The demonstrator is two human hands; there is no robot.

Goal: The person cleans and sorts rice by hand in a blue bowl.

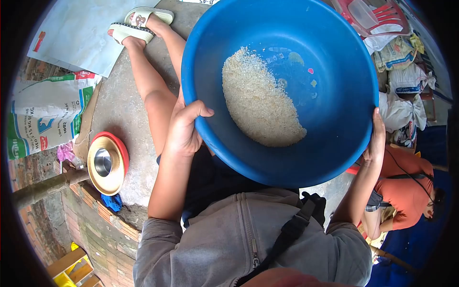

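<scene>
A large round blue basin (pixel 334 138) is held up in front of me, tilted so its inside faces the camera. Whitish grains that look like rice (pixel 263 105) lie in a slanting heap on its left side, with a few loose grains around the upper edge. My left hand (pixel 186 126) grips the left rim, thumb over the edge and the other fingers hidden beneath. On the opposite rim, my right hand (pixel 375 136) is closed around the wall, its fingers mostly behind the basin. Small pale marks and a pink spot show on the basin's bottom.
At left, a metal bowl (pixel 103 161) sits in a tan dish over a red one, near a printed feed sack (pixel 48 117). Sacks (pixel 404 103) and a red plastic chair (pixel 382 19) are at right. A person in an orange shirt (pixel 406 186) crouches lower right.
</scene>
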